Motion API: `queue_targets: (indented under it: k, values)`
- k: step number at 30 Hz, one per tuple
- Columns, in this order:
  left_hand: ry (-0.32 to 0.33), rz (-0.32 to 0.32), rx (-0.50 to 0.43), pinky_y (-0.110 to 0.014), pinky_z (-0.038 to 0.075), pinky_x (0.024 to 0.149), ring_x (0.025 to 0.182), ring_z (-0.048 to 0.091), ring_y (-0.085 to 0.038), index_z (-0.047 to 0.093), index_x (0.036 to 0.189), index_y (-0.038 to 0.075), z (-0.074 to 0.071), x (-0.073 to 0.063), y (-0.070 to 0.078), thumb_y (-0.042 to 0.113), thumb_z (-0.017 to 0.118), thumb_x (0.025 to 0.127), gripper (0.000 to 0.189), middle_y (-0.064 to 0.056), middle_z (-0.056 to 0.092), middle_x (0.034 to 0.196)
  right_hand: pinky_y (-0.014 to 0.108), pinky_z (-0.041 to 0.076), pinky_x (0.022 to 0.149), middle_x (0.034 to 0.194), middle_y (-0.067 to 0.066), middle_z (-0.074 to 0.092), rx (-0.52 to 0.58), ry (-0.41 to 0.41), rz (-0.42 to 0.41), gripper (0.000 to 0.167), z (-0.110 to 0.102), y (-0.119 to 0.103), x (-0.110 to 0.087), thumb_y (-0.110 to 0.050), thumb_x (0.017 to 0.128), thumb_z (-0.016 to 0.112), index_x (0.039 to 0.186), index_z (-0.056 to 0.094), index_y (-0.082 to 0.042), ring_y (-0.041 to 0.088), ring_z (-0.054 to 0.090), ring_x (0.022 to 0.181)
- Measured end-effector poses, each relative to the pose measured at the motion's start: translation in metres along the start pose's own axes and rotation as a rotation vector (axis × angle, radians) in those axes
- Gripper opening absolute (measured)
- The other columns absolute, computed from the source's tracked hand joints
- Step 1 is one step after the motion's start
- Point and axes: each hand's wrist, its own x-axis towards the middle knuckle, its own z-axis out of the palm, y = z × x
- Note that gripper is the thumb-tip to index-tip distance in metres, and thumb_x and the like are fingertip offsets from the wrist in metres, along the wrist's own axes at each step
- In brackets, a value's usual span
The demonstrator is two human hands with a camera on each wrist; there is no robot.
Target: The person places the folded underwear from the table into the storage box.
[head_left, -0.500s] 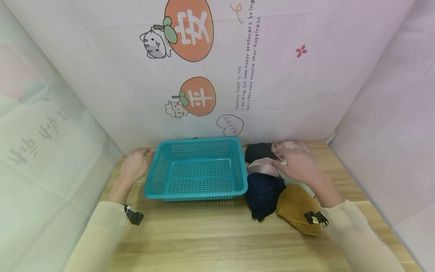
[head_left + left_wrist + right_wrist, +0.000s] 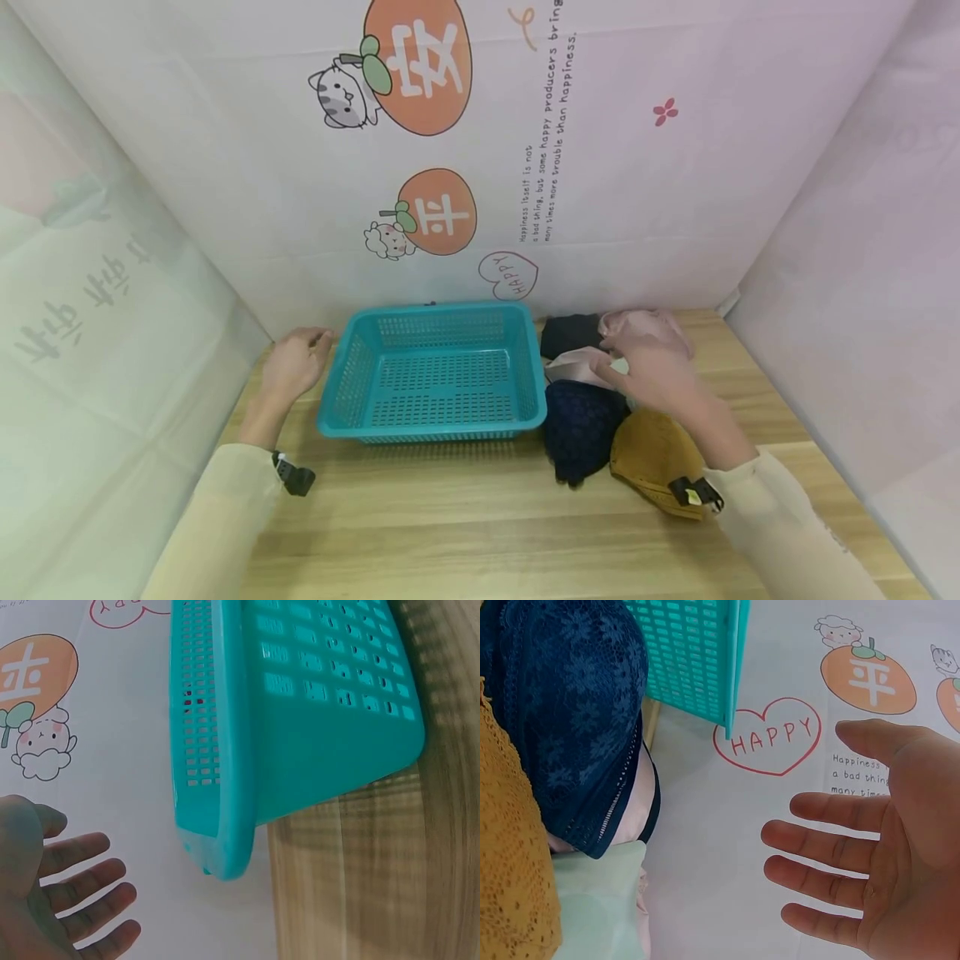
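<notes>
Table [image 2: 450, 533]: wood-grained, lower part of the head view.

Sleeves, two, cream: left sleeve [image 2: 217, 508], lower left; right sleeve [image 2: 787, 517], lower right. A black wrist device at each cuff.

Mustard garment [image 2: 652, 454]: lace surface; lower right of centre.

Navy garment [image 2: 585, 429]: floral lace, cup-shaped; left of the mustard piece, just beside the basket's right side.

Basket [image 2: 450, 434]: one, turquoise plastic, slotted walls and floor, upright on the table at centre; its floor is in plain view, and the garments lie outside it, to the right.

Left hand [image 2: 291, 367]: just left of the basket, apart from its rim; fingers extended, grip wide, holding nothing.

Right hand [image 2: 656, 371]: over the garments, right of centre; thumb well apart from extended fingers, grip wide, holding nothing. Contact with the cloth cannot be told.

Pale pink garment [image 2: 573, 367]: behind the navy piece.

Mint garment [image 2: 600, 900]: lower left of the right wrist view.

Black garment [image 2: 570, 336] and rose garment [image 2: 656, 323]: farthest, side by side near the wall cloth [image 2: 637, 208], which is printed.

Against the earlier frame: left hand slightly farther from the rim; right hand shifted slightly toward the viewer; basket and garments unmoved.
</notes>
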Motion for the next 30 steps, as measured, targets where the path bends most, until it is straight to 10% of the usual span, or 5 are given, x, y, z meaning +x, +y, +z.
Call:
queue_targets:
  k: [3, 30]
  values:
    - [0.001, -0.008, -0.012, -0.065, 0.042, 0.102, 0.129, 0.049, -0.049, 0.055, 0.137, -0.002, 0.001, 0.0, -0.002, 0.039, 0.03, 0.109, 0.055, -0.029, 0.053, 0.14, 0.046, 0.054, 0.08, 0.104, 0.007, 0.076, 0.022, -0.002, -0.011, 0.041, 0.001, -0.001, -0.003, -0.044, 0.099, 0.059, 0.118, 0.07, -0.009, 0.024, 0.07, 0.086]
    - [-0.02, -0.037, -0.022, -0.06, 0.048, 0.097, 0.12, 0.058, -0.048, 0.053, 0.138, -0.004, 0.023, 0.005, -0.026, 0.032, 0.034, 0.109, 0.049, -0.029, 0.06, 0.132, 0.046, 0.055, 0.07, 0.103, 0.011, 0.073, 0.049, -0.052, 0.008, 0.046, 0.02, -0.01, -0.023, -0.04, 0.094, 0.066, 0.124, 0.066, -0.005, 0.029, 0.067, 0.09]
